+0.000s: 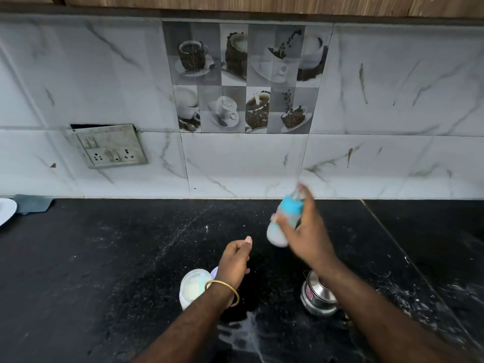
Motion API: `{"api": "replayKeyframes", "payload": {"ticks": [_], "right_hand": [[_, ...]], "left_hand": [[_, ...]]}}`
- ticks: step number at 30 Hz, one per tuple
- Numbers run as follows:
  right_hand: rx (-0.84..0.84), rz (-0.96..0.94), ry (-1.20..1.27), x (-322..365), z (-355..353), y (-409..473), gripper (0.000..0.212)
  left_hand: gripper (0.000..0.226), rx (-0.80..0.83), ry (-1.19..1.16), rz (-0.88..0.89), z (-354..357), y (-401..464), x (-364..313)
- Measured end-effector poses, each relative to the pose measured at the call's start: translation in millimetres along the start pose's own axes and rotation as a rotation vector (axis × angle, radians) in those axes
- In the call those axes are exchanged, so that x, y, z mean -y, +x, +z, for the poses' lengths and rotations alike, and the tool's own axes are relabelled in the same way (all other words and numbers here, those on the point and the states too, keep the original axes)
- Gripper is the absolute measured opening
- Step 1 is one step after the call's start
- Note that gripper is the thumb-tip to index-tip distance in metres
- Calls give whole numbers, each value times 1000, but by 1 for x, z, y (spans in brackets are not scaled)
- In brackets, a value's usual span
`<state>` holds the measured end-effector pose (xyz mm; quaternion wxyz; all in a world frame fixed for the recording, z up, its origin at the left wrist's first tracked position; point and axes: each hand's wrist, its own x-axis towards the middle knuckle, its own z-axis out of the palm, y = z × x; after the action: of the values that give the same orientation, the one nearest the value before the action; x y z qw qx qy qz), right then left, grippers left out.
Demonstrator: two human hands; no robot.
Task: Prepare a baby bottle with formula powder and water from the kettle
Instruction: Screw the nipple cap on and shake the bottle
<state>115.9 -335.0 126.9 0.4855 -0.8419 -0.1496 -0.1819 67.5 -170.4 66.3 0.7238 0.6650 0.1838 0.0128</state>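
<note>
Black speckled surface [104, 271], white streaks scattered over it. Steel kettle [318, 297] stands on the surface, partly under the right forearm. Open white formula container [193, 285] with pale powder sits well left of the kettle, beside the left wrist. Right hand [303, 231], beyond the kettle: grip grasping the baby bottle [284, 222], held tilted above the surface, blurred, teal collar, milky liquid at its base. Left hand [234, 260], left of the kettle: grip loosely curled, holding nothing. Gold bangle [222, 290] on left wrist.
</note>
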Motion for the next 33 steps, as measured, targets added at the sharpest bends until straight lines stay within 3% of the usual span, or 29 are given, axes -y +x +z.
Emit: {"api": "replayKeyframes", "payload": {"ticks": [2, 3, 4, 6, 7, 8, 9, 12, 13, 14, 15, 17, 18, 19, 22, 24, 25, 27, 28, 29, 33], "right_hand": [[-252, -19, 174, 10, -4, 10, 93], [-247, -14, 135, 10, -2, 6, 93], [-127, -10, 29, 4, 3, -2, 94], [310, 81, -201, -15, 14, -27, 96], [431, 103, -275, -21, 14, -35, 95], [437, 93, -259, -20, 11, -34, 93], [354, 60, -173, -16, 9, -26, 90], [-107, 22, 216, 12, -1, 3, 91], [-217, -12, 265, 15, -1, 4, 92], [-215, -36, 208, 15, 2, -1, 93], [-94, -53, 74, 8, 6, -8, 94], [328, 44, -153, -9, 15, -33, 94], [408, 90, -175, -15, 15, -39, 92], [375, 88, -127, -13, 13, -37, 89], [-49, 53, 225, 5, 2, -8, 86], [-234, -26, 263, 12, 0, -3, 88], [-183, -60, 139, 11, 2, -7, 88], [213, -26, -196, -5, 10, -23, 91], [380, 35, -279, -15, 11, -31, 91], [415, 70, -256, -17, 9, -32, 90], [-106, 29, 264, 9, -2, -2, 88]], "left_hand": [[26, -2, -2, -8, 0, 0, 0], [26, -4, -7, -13, 0, -1, 0], [25, -4, -13, -16, 1, -2, 1], [23, 0, -21, -15, 2, -3, 0], [22, 6, -19, -12, 2, -3, -2], [22, 17, -19, -7, 2, -3, -4], [20, 27, -22, -3, 1, -3, -5], [13, 43, -12, -12, 1, -2, -5], [11, 45, -17, -18, 2, -3, -3], [9, 48, -20, -23, 2, -4, -3], [8, 51, -22, -30, 3, -5, -2], [9, 59, -30, -43, 4, -6, 0], [11, 61, -34, -47, 4, -7, 1], [12, 63, -37, -48, 4, -8, 1], [10, 54, -34, -55, 2, -6, 3], [7, 41, -25, -60, 2, -6, 3], [6, 39, -25, -63, 3, -6, 3], [5, 37, -38, -71, 4, -6, 1], [6, 38, -45, -74, 4, -6, 0], [6, 42, -47, -76, 4, -6, 0], [5, 33, -51, -87, 1, -4, 1]]}}
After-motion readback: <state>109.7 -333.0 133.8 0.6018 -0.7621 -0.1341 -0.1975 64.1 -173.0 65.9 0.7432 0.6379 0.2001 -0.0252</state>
